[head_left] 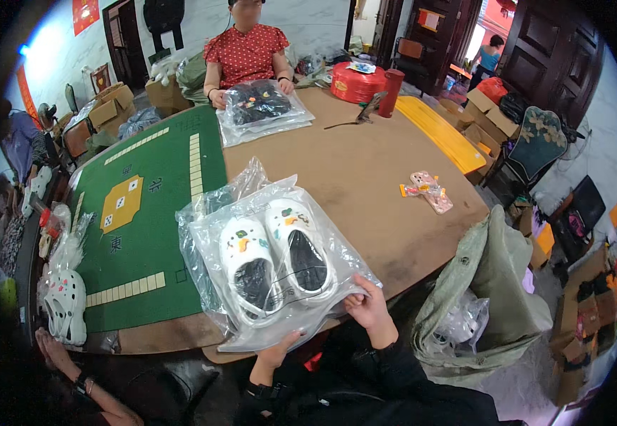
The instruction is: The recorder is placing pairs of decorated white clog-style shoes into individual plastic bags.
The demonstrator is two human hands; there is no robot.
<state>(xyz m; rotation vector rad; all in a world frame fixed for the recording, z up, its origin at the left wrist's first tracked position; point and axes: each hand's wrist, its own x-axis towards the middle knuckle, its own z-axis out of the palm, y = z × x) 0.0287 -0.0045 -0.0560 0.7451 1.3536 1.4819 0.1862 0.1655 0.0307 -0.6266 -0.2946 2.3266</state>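
Note:
A clear plastic bag (pixel 347 266) with a pair of white clogs (pixel 249 245) inside lies over the near edge of the table. Colourful charms dot the clogs' toes, and dark linings show in the openings. My right hand (pixel 369 304) pinches the bag's lower right corner. At its bottom edge my left hand (pixel 278 351) grips the plastic, thumb on top and fingers hidden beneath. More clear plastic sticks out under the bag's left side. Whether one bag or several lie stacked there, I cannot tell.
Left is a green printed mat (pixel 166 248). A co-worker's hand (pixel 54 353) is beside white clogs (pixel 66 309). Across the brown table (pixel 372 184), a person in red (pixel 246 53) holds bagged dark shoes (pixel 255 103). A pink phone case (pixel 429 190) and an open sack (pixel 493 298) are right.

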